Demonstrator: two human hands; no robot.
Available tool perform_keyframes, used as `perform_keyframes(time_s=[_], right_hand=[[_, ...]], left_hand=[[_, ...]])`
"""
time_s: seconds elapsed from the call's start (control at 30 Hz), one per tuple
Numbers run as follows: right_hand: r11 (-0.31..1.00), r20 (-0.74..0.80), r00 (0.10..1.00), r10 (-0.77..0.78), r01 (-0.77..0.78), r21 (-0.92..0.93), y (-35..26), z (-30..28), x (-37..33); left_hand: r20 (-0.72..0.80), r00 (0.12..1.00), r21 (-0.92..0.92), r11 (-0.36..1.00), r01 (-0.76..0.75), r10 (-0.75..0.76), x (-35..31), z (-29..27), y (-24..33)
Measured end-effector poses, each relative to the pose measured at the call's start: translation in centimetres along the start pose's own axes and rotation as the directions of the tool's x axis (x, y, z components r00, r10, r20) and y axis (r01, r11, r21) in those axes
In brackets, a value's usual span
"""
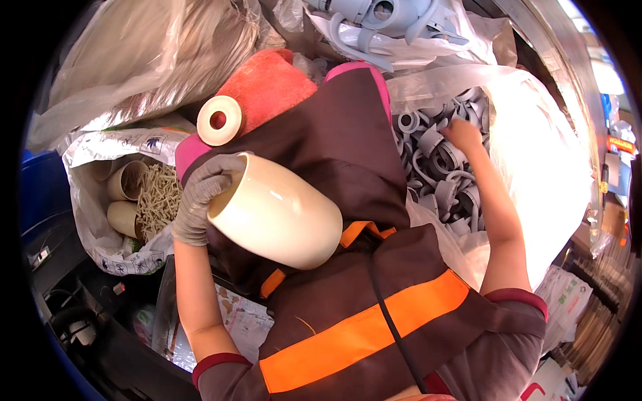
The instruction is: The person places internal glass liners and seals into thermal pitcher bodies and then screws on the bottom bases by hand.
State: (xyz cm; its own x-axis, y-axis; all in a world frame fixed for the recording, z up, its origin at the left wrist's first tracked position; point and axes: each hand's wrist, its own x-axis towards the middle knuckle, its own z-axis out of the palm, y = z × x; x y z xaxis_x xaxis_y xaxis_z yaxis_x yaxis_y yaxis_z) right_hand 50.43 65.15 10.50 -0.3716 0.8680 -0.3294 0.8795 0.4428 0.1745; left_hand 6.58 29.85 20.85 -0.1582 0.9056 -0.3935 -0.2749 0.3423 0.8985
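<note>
My left hand (200, 194), in a pale grey glove, grips the rim of a cream, glossy cup-shaped plastic shell (281, 217). The shell lies tilted above my lap, its open end toward the glove. My bare right hand (463, 136) reaches into a bag of grey plastic handles with rings (445, 194). Its fingers are curled at a grey ringed handle (430, 140) near the top of the pile; the fingertips are partly hidden. A cream disc with a centre hole (219, 121) rests by my knee against a fuzzy coral-red cloth (267, 87).
At left, a white woven sack (120, 257) holds cream cups and many small pale pieces. Blue-grey handled parts (388, 17) are heaped at the far side. A large clear plastic bag (140, 53) stands far left. Stacked cardboard (605, 267) is at right. A dark apron (334, 120) covers my lap.
</note>
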Motion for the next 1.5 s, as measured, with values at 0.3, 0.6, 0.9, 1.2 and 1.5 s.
perform_keyframes(time_s=[0.3,0.6,0.9,1.2,1.5], right_hand=[[0.944,0.496,0.857,-0.138,-0.037,0.327,-0.5,21.2,-4.2],[0.92,-0.106,0.972,0.21,-0.159,0.358,-5.7,4.8,-3.4],[0.451,-0.492,0.867,-0.076,0.47,0.759,-10.1,-14.5,-8.4],[0.693,-0.627,0.753,-0.198,0.56,0.454,-13.6,-20.4,-12.9],[0.474,-0.731,0.585,-0.351,0.785,0.399,-12.6,-20.6,-14.7]], left_hand=[[0.132,0.991,-0.267,0.964,0.012,0.024,1.6,2.3,1.6],[0.231,0.953,0.244,0.937,-0.25,0.194,2.1,0.9,4.9],[0.162,0.982,-0.314,0.949,-0.041,0.096,3.2,4.2,-0.3],[0.146,0.977,-0.348,0.933,-0.095,0.154,2.4,4.0,-0.2],[0.15,0.959,-0.357,0.917,-0.176,0.242,2.4,4.4,-0.9]])
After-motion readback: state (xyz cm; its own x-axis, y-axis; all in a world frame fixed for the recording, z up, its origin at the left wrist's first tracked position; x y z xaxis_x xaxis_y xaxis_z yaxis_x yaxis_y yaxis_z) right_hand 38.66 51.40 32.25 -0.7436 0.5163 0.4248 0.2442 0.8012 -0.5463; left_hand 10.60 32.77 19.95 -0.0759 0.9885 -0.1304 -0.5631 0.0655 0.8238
